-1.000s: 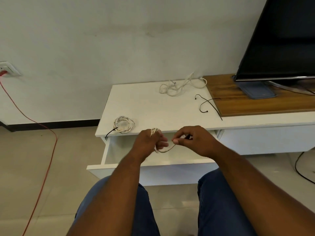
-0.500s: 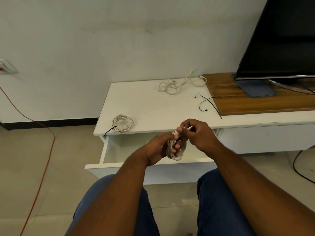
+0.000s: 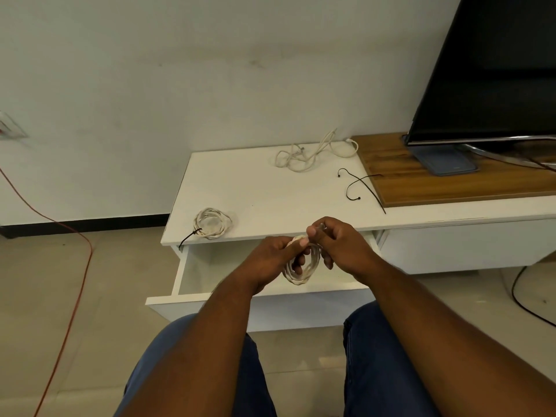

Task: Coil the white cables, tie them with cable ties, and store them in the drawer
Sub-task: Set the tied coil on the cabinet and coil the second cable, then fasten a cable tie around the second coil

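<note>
1. A white cable coil (image 3: 301, 266) is gripped by the left hand (image 3: 272, 257) above the open drawer (image 3: 210, 266).
2. Its end is pinched by the right hand (image 3: 340, 245) (fingers closed).
3. A tied coil (image 3: 212, 222) is seen on the bench (image 3: 255, 191).

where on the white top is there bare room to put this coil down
Bare: the middle of the white top, between the tied coil at front left, the loose cable at the back, and the black ties to the right. Crowded: the back right, near the wood panel.
</note>
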